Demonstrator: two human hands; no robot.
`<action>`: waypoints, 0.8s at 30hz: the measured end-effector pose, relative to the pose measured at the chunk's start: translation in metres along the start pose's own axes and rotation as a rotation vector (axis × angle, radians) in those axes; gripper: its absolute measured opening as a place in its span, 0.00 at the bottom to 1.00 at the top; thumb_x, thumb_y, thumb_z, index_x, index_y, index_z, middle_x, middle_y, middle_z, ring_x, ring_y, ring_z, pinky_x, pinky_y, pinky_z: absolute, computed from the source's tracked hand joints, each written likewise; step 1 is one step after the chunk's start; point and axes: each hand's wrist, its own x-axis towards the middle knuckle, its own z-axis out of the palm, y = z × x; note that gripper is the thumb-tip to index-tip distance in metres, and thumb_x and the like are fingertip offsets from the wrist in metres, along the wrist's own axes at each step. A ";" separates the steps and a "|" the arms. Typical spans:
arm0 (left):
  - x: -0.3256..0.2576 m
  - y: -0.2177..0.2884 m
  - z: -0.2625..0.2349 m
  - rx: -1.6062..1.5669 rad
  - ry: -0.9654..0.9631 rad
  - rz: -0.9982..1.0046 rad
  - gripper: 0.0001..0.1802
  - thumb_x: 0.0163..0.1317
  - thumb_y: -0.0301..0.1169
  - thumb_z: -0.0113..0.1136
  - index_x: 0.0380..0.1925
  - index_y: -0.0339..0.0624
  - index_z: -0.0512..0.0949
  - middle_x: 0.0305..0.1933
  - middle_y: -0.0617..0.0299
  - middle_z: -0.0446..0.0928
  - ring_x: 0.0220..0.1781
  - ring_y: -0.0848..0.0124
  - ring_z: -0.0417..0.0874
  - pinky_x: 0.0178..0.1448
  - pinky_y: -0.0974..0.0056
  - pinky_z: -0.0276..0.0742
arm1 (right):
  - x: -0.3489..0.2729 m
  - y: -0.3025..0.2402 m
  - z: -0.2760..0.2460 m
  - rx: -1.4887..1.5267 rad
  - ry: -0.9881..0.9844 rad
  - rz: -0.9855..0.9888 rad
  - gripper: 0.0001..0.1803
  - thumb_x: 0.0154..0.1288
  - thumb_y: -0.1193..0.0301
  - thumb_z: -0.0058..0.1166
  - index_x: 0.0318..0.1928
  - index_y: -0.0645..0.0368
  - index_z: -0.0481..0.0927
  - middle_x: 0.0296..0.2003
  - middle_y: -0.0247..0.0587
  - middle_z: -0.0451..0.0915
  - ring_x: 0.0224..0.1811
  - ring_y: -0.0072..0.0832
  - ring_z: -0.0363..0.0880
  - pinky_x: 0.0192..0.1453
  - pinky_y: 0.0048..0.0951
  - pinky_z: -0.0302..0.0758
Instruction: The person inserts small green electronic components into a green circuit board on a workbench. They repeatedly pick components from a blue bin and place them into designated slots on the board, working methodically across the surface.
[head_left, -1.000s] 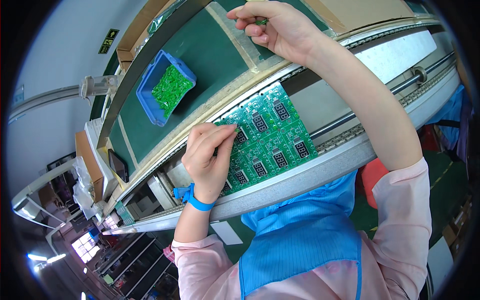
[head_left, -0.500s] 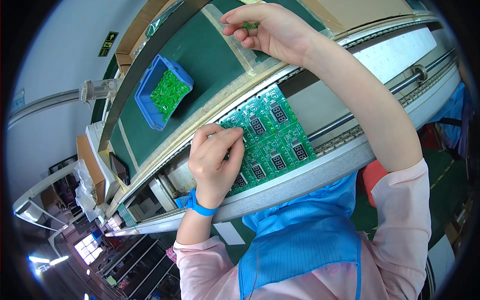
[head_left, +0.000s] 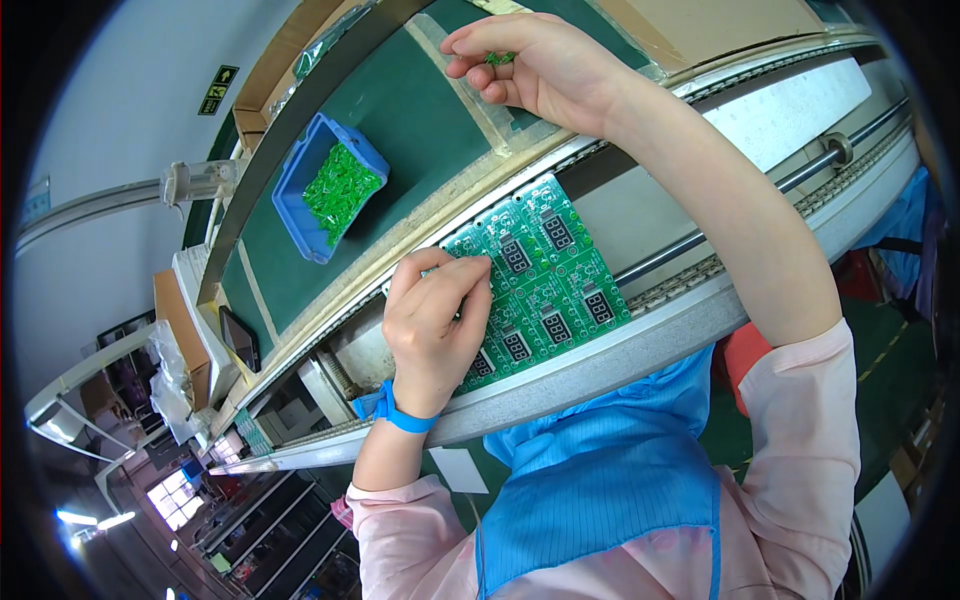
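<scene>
A green circuit board with several black digit displays lies between the conveyor rails. Over its left part is my left hand, with a blue band at the wrist. Thumb and index finger are pinched together at the board surface, and whatever lies between the tips is hidden. My right hand is raised beyond the far rail, above the green mat. Its curled fingers hold a few small green parts against the palm. To the left, a blue bin contains many similar bright green pieces.
The near metal rail runs between the board and my body, with a steel rod to the board's right. A dark flat device sits at the mat's left end. Cardboard stands at the far side.
Both hands keep nearly the same places and grips. My left hand sits very slightly farther right, its fingers still pinched at the board.
</scene>
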 end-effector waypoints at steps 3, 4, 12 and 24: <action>-0.001 0.001 0.000 -0.027 -0.009 -0.024 0.14 0.46 0.14 0.69 0.34 0.37 0.84 0.33 0.57 0.84 0.36 0.58 0.81 0.41 0.61 0.78 | 0.000 0.000 -0.001 0.013 -0.007 0.006 0.05 0.70 0.77 0.50 0.37 0.65 0.77 0.30 0.37 0.78 0.27 0.19 0.76 0.30 0.18 0.75; -0.001 0.001 0.000 -0.022 -0.005 -0.025 0.14 0.46 0.14 0.69 0.34 0.37 0.84 0.33 0.57 0.84 0.36 0.58 0.81 0.41 0.61 0.78 | 0.000 0.000 -0.001 0.003 -0.015 0.006 0.05 0.70 0.77 0.50 0.37 0.65 0.76 0.30 0.37 0.78 0.27 0.18 0.76 0.30 0.17 0.74; -0.002 0.003 0.003 0.001 0.022 -0.035 0.14 0.45 0.14 0.70 0.34 0.37 0.83 0.32 0.57 0.84 0.36 0.59 0.80 0.40 0.61 0.77 | -0.008 0.002 0.006 -0.161 0.098 -0.107 0.13 0.70 0.69 0.54 0.49 0.65 0.78 0.34 0.34 0.79 0.29 0.13 0.73 0.32 0.15 0.73; 0.004 0.009 -0.002 0.067 -0.092 0.044 0.16 0.47 0.16 0.67 0.39 0.36 0.82 0.36 0.56 0.83 0.42 0.57 0.80 0.47 0.57 0.76 | -0.013 -0.003 0.009 -0.155 0.066 -0.096 0.13 0.70 0.71 0.55 0.50 0.65 0.79 0.37 0.38 0.82 0.32 0.15 0.77 0.37 0.17 0.77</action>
